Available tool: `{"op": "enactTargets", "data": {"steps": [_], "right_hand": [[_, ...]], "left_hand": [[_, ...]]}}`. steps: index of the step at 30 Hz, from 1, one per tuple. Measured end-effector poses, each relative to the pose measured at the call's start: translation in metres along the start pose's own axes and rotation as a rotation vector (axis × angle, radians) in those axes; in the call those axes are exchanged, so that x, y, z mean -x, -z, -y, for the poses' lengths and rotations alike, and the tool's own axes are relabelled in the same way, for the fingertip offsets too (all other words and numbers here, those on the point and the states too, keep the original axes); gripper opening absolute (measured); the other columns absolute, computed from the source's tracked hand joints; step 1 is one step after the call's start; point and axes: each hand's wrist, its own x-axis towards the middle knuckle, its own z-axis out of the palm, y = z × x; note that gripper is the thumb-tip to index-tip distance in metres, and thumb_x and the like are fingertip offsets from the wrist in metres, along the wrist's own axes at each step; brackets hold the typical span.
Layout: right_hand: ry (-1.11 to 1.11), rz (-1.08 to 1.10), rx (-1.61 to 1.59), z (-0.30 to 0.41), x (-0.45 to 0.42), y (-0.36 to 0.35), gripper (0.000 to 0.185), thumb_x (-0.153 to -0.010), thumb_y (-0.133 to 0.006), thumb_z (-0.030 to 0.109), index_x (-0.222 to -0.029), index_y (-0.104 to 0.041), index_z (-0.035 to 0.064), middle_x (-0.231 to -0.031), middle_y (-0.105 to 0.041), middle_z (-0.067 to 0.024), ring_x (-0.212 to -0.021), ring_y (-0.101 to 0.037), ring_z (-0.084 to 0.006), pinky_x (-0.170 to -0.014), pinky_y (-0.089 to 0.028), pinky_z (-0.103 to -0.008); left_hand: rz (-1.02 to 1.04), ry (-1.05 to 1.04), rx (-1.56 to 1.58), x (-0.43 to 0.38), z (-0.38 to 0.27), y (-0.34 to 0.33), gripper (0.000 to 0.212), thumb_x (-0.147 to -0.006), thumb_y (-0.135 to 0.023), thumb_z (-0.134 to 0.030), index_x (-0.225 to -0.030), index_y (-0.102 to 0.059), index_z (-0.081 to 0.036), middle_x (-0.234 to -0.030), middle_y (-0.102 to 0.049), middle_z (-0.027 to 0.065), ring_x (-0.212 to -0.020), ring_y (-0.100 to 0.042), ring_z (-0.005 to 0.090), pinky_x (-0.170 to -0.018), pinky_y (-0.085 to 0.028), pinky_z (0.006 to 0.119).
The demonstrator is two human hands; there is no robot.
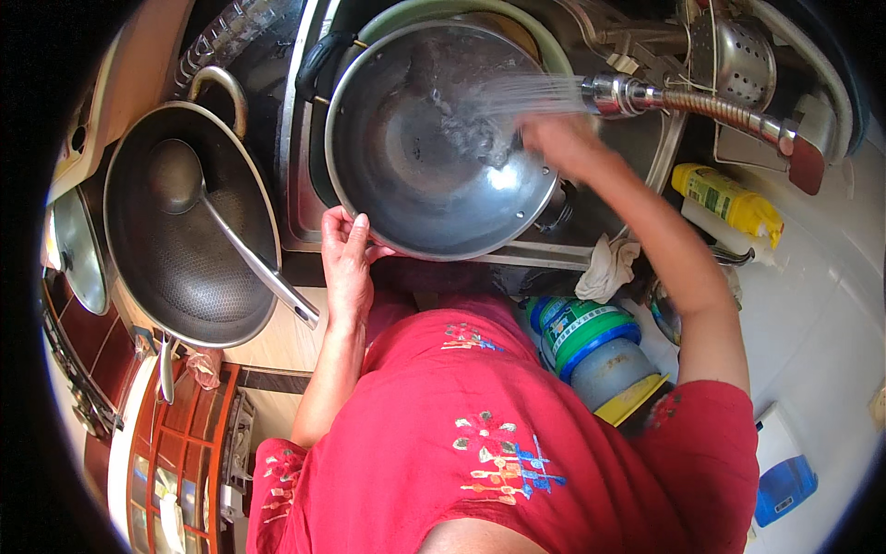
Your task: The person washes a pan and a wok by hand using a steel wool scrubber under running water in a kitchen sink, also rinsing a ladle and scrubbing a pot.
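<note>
A dark metal wok [415, 173] with a black side handle [324, 66] is tilted over a green basin [398, 21] in the sink. My left hand [348, 246] grips its near left rim, thumb on top. Water sprays sideways into the wok from a chrome faucet head [612, 95] on a flexible hose. My right hand [561, 142] is blurred, just below the spray at the wok's right side; whether it holds something I cannot tell.
Left of the sink stands another wok [208, 284] with a metal ladle [225, 225] in it. A crumpled cloth [608, 269] lies on the sink's front edge. To the right are a yellow bottle [723, 201] and a perforated metal holder [744, 66].
</note>
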Motion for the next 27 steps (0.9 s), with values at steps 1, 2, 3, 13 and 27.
{"op": "enactTargets", "data": {"steps": [1, 2, 3, 13, 27], "right_hand": [[0.003, -0.193, -0.016, -0.016, -0.014, 0.0, 0.021, -0.074, -0.058, 0.004, -0.093, -0.065, 0.0095, -0.118, -0.055, -0.01, -0.112, -0.049, -0.031, -0.099, -0.039, -0.0399], [0.082, -0.317, 0.122, -0.008, -0.027, 0.012, 0.025, -0.077, -0.055, 0.006, -0.1, -0.063, 0.0113, -0.122, -0.053, -0.0104, -0.115, -0.047, -0.0316, -0.099, -0.038, -0.0408], [0.162, -0.441, 0.26, 0.007, -0.046, 0.024, 0.028, -0.08, -0.053, 0.008, -0.106, -0.061, 0.013, -0.126, -0.05, -0.0109, -0.117, -0.045, -0.0323, -0.1, -0.037, -0.0416], [0.148, -0.446, -0.122, 0.068, -0.021, -0.055, 0.055, -0.071, -0.053, -0.005, -0.12, -0.055, 0.0213, -0.129, -0.045, -0.0076, -0.112, -0.047, -0.0309, -0.091, -0.044, -0.0395], [0.217, -0.764, 0.022, 0.054, -0.123, 0.01, 0.03, -0.078, -0.055, 0.008, -0.105, -0.058, 0.0214, -0.109, -0.051, -0.0058, -0.103, -0.051, -0.0279, -0.081, -0.049, -0.0374]], "left_hand": [[0.002, -0.003, -0.001, -0.001, 0.0, -0.001, 0.012, -0.094, -0.048, -0.013, -0.101, -0.043, -0.007, -0.085, -0.047, 0.0016, -0.071, -0.054, 0.0084, -0.058, -0.054, 0.025], [-0.003, -0.005, -0.018, -0.001, 0.0, 0.0, 0.012, -0.093, -0.049, -0.013, -0.102, -0.043, -0.007, -0.084, -0.046, 0.001, -0.07, -0.053, 0.0083, -0.058, -0.054, 0.025], [-0.008, -0.007, -0.037, -0.001, 0.0, 0.0, 0.013, -0.093, -0.049, -0.014, -0.102, -0.043, -0.007, -0.084, -0.045, 0.0004, -0.07, -0.053, 0.0081, -0.058, -0.054, 0.025], [0.012, 0.006, 0.011, -0.006, 0.005, 0.008, 0.016, -0.092, -0.052, -0.015, -0.104, -0.044, -0.008, -0.084, -0.051, 0.0009, -0.07, -0.056, 0.0091, -0.058, -0.053, 0.026], [0.071, -0.04, -0.085, -0.01, 0.0, 0.005, 0.059, -0.09, -0.051, -0.004, -0.142, -0.022, -0.006, -0.092, -0.059, 0.0042, -0.068, -0.058, 0.0082, -0.056, -0.052, 0.022]]}}
